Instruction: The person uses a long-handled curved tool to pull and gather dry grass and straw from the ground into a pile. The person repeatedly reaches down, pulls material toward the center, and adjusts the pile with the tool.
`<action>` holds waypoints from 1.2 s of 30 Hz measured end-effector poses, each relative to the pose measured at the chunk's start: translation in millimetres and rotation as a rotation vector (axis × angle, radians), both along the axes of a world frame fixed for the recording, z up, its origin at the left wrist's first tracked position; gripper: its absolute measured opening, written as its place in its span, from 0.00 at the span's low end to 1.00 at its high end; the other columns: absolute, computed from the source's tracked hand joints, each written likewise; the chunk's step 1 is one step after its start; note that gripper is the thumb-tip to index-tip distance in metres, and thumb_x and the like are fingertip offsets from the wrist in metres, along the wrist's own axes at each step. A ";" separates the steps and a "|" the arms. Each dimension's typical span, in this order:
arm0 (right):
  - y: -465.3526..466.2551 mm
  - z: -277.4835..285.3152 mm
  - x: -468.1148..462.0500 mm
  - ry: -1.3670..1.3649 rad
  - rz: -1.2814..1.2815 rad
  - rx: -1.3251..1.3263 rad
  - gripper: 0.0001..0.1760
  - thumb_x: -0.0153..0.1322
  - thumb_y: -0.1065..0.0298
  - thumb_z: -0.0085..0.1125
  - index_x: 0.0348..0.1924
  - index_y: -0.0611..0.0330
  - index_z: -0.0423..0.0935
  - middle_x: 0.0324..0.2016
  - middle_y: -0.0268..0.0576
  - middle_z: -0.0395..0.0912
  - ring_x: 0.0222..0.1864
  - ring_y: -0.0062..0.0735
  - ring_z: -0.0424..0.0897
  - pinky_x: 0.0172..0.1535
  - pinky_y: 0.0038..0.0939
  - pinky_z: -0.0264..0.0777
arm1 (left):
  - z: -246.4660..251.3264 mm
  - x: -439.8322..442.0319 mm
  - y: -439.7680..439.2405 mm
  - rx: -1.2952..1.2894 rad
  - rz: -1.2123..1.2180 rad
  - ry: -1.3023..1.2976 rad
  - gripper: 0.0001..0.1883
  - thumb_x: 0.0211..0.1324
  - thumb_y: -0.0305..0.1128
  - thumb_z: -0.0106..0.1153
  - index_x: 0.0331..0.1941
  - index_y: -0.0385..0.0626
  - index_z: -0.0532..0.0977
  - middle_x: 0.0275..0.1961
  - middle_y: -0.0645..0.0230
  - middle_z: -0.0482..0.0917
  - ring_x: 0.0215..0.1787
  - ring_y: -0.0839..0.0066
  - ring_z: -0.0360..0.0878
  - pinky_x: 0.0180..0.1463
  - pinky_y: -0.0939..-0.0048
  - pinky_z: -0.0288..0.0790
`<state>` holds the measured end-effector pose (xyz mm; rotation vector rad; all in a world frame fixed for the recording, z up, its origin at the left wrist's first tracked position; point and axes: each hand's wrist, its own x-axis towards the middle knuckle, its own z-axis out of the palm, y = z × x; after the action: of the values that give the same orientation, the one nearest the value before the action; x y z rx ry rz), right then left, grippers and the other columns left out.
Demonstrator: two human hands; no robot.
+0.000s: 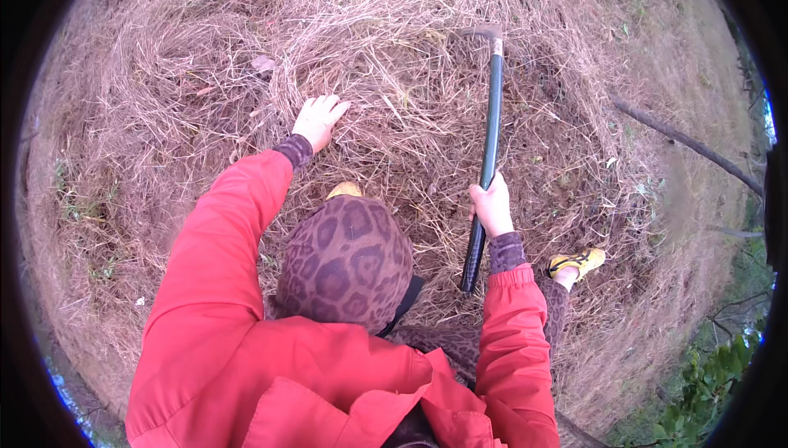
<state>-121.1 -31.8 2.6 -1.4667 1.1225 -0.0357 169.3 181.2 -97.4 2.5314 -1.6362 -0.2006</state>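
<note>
My right hand [495, 205] grips a sickle [493, 103] near the lower part of its long green handle. A black grip section sticks out below the fist. At the top, the metal blade [481, 31] points left and lies against the dry grass, so its edge is partly hidden. My left hand [316, 120] rests palm down on the dry grass [381, 85], left of the sickle. Its thumb is spread to the right, and its fingertips touch the stalks. I see nothing held in it, though the palm is hidden.
My bent knee [348, 257] in patterned trousers is between my arms, with a yellow shoe tip [345, 189] just beyond it. My other yellow shoe [578, 261] stands at right. A bare branch [689, 143] slants across the right side. Green leaves [708, 386] grow at lower right.
</note>
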 end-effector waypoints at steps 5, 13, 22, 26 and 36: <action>28.3 -7.3 -26.6 0.279 0.263 -0.410 0.15 0.63 0.74 0.53 0.39 0.65 0.59 0.22 0.59 0.74 0.22 0.52 0.78 0.25 0.41 0.71 | 24.9 -14.0 -16.9 -0.073 -0.132 -0.052 0.40 0.42 0.19 0.53 0.64 0.59 0.58 0.65 0.62 0.59 0.67 0.60 0.56 0.68 0.56 0.51; 43.7 16.2 -18.2 0.234 0.137 -0.167 0.13 0.64 0.73 0.54 0.36 0.66 0.59 0.19 0.55 0.72 0.22 0.50 0.77 0.25 0.39 0.70 | 36.3 6.9 -91.9 -0.133 -0.400 -0.101 0.51 0.37 0.25 0.64 0.68 0.56 0.48 0.71 0.63 0.48 0.73 0.63 0.43 0.72 0.53 0.42; 20.1 -7.0 -2.3 0.298 0.199 -0.287 0.14 0.64 0.75 0.54 0.38 0.66 0.60 0.18 0.53 0.72 0.19 0.50 0.76 0.21 0.39 0.69 | -3.3 30.8 -110.3 0.012 -0.238 -0.117 0.44 0.42 0.24 0.57 0.67 0.47 0.49 0.66 0.56 0.58 0.71 0.62 0.50 0.72 0.54 0.41; 78.4 63.3 -89.9 0.588 0.232 -0.148 0.17 0.62 0.76 0.53 0.44 0.66 0.64 0.21 0.54 0.72 0.25 0.49 0.78 0.31 0.38 0.70 | -9.2 34.3 -101.3 0.037 -0.219 -0.129 0.42 0.41 0.22 0.54 0.66 0.42 0.51 0.61 0.56 0.66 0.69 0.62 0.55 0.73 0.53 0.40; 15.6 2.8 -5.4 0.078 -0.074 -0.010 0.11 0.67 0.77 0.49 0.36 0.57 0.58 0.15 0.32 0.63 0.10 0.18 0.63 0.12 0.22 0.61 | -9.7 27.8 -76.9 0.105 -0.251 -0.241 0.07 0.44 0.25 0.52 0.31 0.43 0.73 0.32 0.67 0.72 0.43 0.70 0.74 0.72 0.56 0.44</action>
<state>-126.5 -16.2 5.3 -1.4455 1.2421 -0.0362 197.0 104.3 -107.1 2.4988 -2.0874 -0.0018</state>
